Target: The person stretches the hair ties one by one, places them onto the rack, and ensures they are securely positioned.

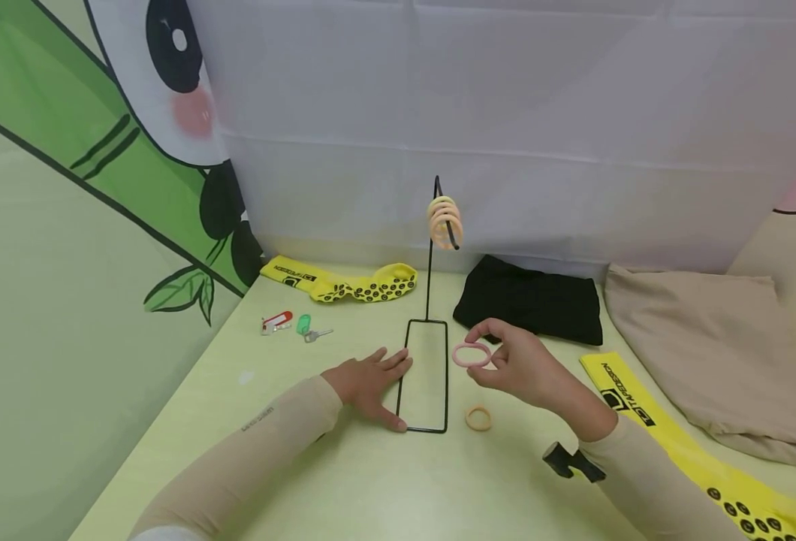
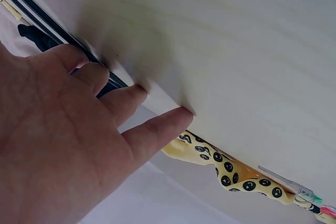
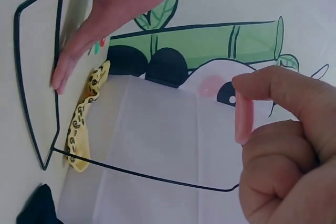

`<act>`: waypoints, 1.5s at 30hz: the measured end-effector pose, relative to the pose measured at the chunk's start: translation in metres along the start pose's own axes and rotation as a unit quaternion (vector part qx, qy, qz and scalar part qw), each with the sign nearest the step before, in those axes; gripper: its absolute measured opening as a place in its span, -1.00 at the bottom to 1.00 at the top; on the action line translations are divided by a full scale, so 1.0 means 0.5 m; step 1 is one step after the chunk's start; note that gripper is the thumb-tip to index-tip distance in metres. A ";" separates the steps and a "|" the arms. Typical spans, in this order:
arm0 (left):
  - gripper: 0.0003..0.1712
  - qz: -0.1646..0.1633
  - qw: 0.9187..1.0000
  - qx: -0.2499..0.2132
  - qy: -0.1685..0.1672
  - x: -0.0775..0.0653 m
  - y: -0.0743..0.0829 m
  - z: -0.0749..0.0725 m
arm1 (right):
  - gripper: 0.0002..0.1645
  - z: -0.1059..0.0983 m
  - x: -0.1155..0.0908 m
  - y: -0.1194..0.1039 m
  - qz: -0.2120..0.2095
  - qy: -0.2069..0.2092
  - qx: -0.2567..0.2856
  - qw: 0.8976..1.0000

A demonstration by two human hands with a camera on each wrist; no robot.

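A black wire stand [image 1: 429, 293] rises from a rectangular wire base on the table, with several pale orange and yellow rings [image 1: 444, 218] hung on its upper arm. My left hand [image 1: 371, 383] lies with fingers spread across the left side of the base, fingertips on the wire and tabletop. Above the table, just right of the base, my right hand [image 1: 520, 364] pinches a pink ring [image 1: 471, 355] between thumb and forefinger. In the right wrist view that pink ring [image 3: 244, 114] appears edge-on. A yellow-orange ring [image 1: 478, 418] lies flat on the table below the right hand.
At the back lie a yellow patterned cloth strip [image 1: 371, 285] and a folded black cloth [image 1: 529, 300]. Keys with a red tag [image 1: 278, 321] and a green tag [image 1: 304, 324] are at left. On the right are a beige cloth [image 1: 722, 353] and another yellow strip [image 1: 668, 439].
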State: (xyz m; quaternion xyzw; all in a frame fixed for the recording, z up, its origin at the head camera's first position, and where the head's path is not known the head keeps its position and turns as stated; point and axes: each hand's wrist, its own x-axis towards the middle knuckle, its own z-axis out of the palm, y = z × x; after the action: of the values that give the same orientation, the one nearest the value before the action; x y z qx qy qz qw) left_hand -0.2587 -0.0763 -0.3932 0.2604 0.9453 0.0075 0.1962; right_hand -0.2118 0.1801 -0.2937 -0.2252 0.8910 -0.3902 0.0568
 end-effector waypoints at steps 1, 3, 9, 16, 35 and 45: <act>0.27 0.000 1.000 0.000 0.000 0.000 0.000 0.001 | -0.54 -0.002 -0.001 -0.007 -0.004 0.003 -0.001 1.000; 0.27 0.001 1.000 -0.001 0.001 0.001 -0.002 0.002 | -0.54 -0.005 -0.002 -0.021 -0.011 0.011 -0.004 1.000; 0.27 0.001 1.000 0.004 0.003 0.000 -0.001 0.001 | -0.57 -0.019 -0.009 -0.063 -0.055 0.074 -0.035 0.995; 0.28 -0.001 1.000 0.007 -0.001 0.000 0.000 0.001 | -0.60 -0.030 -0.006 -0.104 -0.230 0.233 -0.049 0.944; 0.31 -0.005 1.000 0.011 -0.011 0.011 -0.005 0.011 | -0.29 -0.047 0.068 -0.112 -0.174 0.279 -0.067 0.942; 0.29 -0.002 1.000 0.013 -0.005 0.005 -0.003 0.003 | -0.35 -0.015 0.049 0.012 0.015 0.038 0.029 0.999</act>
State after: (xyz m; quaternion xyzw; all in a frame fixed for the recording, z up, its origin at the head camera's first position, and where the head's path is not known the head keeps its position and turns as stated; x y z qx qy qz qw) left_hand -0.2606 -0.0765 -0.3958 0.2606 0.9449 -0.0064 0.1981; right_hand -0.2379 0.1777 -0.2911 -0.1950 0.8842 -0.4230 0.0351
